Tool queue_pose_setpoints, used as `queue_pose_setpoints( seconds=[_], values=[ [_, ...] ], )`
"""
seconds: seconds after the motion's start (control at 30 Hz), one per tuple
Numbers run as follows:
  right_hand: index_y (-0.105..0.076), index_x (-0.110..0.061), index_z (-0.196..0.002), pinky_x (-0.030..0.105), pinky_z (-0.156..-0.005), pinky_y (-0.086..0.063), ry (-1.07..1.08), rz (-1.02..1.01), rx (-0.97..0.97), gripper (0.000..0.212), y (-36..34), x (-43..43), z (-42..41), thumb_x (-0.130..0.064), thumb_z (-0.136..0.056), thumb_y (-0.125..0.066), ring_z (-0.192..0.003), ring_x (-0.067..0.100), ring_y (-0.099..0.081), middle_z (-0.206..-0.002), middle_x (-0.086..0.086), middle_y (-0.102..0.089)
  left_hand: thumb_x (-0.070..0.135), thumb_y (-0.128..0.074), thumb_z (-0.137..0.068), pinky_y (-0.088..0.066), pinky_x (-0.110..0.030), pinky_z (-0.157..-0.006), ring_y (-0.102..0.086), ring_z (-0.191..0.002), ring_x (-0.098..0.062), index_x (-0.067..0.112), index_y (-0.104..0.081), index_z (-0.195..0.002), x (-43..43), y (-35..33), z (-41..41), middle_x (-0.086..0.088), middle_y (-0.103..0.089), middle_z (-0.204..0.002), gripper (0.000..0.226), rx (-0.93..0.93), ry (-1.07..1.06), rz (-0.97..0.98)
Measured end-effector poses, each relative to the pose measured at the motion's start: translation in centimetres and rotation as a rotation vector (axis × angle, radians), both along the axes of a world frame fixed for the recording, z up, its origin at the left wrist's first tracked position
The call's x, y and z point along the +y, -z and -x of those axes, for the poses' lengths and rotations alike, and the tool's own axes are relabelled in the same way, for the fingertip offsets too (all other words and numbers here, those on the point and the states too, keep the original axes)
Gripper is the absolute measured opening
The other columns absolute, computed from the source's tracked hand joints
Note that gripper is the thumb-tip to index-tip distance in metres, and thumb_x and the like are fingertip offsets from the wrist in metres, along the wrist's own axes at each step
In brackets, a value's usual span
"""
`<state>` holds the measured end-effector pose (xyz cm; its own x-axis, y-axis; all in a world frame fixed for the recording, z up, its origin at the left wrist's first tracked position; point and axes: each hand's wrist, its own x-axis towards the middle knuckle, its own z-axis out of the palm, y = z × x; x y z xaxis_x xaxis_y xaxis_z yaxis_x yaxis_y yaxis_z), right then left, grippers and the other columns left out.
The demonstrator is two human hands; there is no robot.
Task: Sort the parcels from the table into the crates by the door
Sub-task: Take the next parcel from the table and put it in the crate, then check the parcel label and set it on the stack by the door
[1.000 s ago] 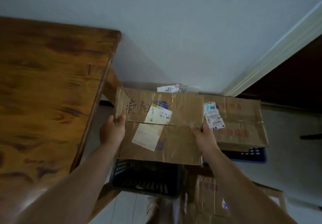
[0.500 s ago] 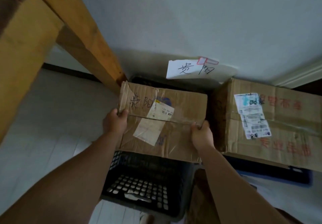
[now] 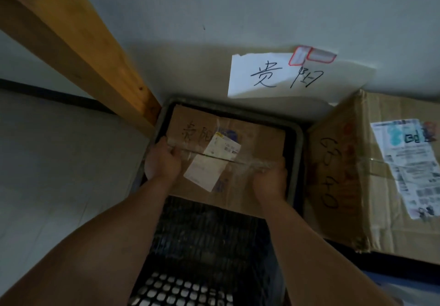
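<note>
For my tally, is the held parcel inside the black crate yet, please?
Inside: the parcel lies within the black crate, below its rim; left hand and right hand grip it.

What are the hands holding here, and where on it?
The cardboard parcel in the black crate: left hand grips its left edge, right hand its right edge, at the taped seam.

A pale grey-white wall (image 3: 238,7) fills the upper view in dim, flat light. A thick wooden worktop leg (image 3: 83,50) slants down from the upper left towards the wall's foot. A dark skirting board (image 3: 47,93) runs along the left, above a pale floor (image 3: 59,162). A white paper sign (image 3: 285,77) with handwritten characters is fixed to the wall by red-edged tape (image 3: 312,55).
</note>
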<state>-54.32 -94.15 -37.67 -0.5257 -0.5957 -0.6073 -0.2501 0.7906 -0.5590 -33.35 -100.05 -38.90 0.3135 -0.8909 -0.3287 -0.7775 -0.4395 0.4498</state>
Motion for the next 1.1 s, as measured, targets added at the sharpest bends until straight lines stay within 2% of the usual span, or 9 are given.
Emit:
queue_pose_setpoints(
  seconds=[0.07, 0.17, 0.33, 0.43, 0.53, 0.6, 0.73, 0.93, 1.1],
  values=[
    [-0.023, -0.004, -0.148, 0.041, -0.104, -0.041, -0.038, -0.001, -0.056, 0.059, 1.1, 0.1, -0.4, -0.003, -0.094, -0.047, -0.124, 0.035, -0.045, -0.143, 0.020, -0.038, 0.025, -0.044, -0.096, -0.040, -0.040, -0.099, -0.043, -0.127, -0.036, 0.013, -0.028, -0.148, 0.2, 1.0, -0.1, -0.017, -0.037, -0.148, 0.055, 0.030, 0.041, -0.059],
    [-0.027, -0.004, -0.146, 0.042, -0.108, -0.037, -0.118, -0.039, -0.135, 0.055, 2.7, 0.7, -0.2, -0.001, -0.095, -0.046, -0.127, 0.034, -0.043, -0.144, 0.019, -0.038, 0.019, -0.043, -0.098, -0.031, -0.036, -0.108, -0.032, -0.135, -0.033, 0.016, -0.010, -0.151, 0.1, 2.6, -0.1, -0.010, -0.024, -0.155, 0.063, 0.180, 0.130, -0.216],
    [-0.043, 0.001, -0.132, 0.035, -0.102, -0.040, -0.178, -0.121, -0.272, 0.033, 3.1, 0.2, 0.5, -0.004, -0.099, -0.042, -0.117, 0.035, -0.048, -0.131, 0.021, -0.049, 0.018, -0.043, -0.098, -0.032, -0.039, -0.109, -0.035, -0.133, -0.035, 0.003, -0.033, -0.143, 0.4, 4.4, 0.5, -0.019, -0.033, -0.149, 0.048, 0.212, 0.251, -0.396],
    [-0.037, 0.002, -0.136, 0.041, -0.108, -0.035, -0.246, -0.157, -0.282, 0.040, 1.6, 0.3, 0.2, -0.003, -0.097, -0.045, -0.122, 0.035, -0.045, -0.136, 0.020, -0.044, 0.020, -0.045, -0.097, -0.038, -0.040, -0.105, -0.041, -0.128, -0.035, 0.006, -0.032, -0.144, 1.4, 3.2, 0.8, -0.018, -0.038, -0.146, 0.050, 0.269, 0.206, -0.395],
    [-0.045, 0.002, -0.128, 0.043, -0.105, -0.039, -0.262, -0.136, -0.269, 0.031, -1.2, 0.8, 0.2, -0.002, -0.097, -0.044, -0.119, 0.036, -0.047, -0.132, 0.022, -0.047, 0.016, -0.049, -0.093, -0.043, -0.040, -0.099, -0.049, -0.120, -0.037, 0.001, -0.042, -0.136, 2.2, 0.8, 1.2, -0.021, -0.050, -0.133, 0.045, 0.211, 0.131, -0.329],
    [-0.047, -0.007, -0.128, 0.044, -0.103, -0.042, -0.261, -0.096, -0.268, 0.032, -4.4, 1.5, 0.6, -0.005, -0.096, -0.047, -0.117, 0.035, -0.049, -0.132, 0.019, -0.049, 0.014, -0.047, -0.094, -0.042, -0.037, -0.098, -0.050, -0.118, -0.037, 0.001, -0.043, -0.135, 3.2, -2.0, 1.8, -0.021, -0.052, -0.131, 0.043, 0.200, 0.105, -0.304],
    [-0.021, -0.013, -0.150, 0.027, -0.093, -0.039, -0.285, -0.052, -0.218, 0.060, -12.1, 3.7, 1.4, -0.006, -0.096, -0.047, -0.123, 0.026, -0.044, -0.151, 0.008, -0.032, 0.017, -0.041, -0.096, -0.034, -0.042, -0.108, -0.037, -0.130, -0.036, 0.017, -0.023, -0.149, 6.0, -8.6, 3.4, -0.014, -0.031, -0.150, 0.056, 0.264, 0.038, -0.323],
    [-0.017, -0.019, -0.152, 0.023, -0.090, -0.031, -0.255, 0.103, -0.172, 0.064, -24.0, 8.4, 1.4, -0.013, -0.097, -0.049, -0.136, 0.024, -0.034, -0.156, 0.003, -0.025, 0.022, -0.044, -0.098, -0.032, -0.041, -0.109, -0.034, -0.134, -0.033, 0.020, -0.022, -0.150, 10.3, -21.1, 4.6, -0.010, -0.030, -0.152, 0.056, 0.365, 0.008, -0.211],
    [-0.024, -0.021, -0.150, 0.031, -0.104, -0.030, -0.195, 0.247, -0.131, 0.061, -34.7, 14.7, 0.7, -0.022, -0.096, -0.053, -0.137, 0.024, -0.033, -0.154, 0.002, -0.031, 0.023, -0.051, -0.096, -0.041, -0.025, -0.085, -0.051, -0.120, -0.025, 0.014, -0.044, -0.139, 14.6, -33.5, 3.3, -0.004, -0.053, -0.132, 0.044, 0.395, 0.069, 0.031]
  ],
)
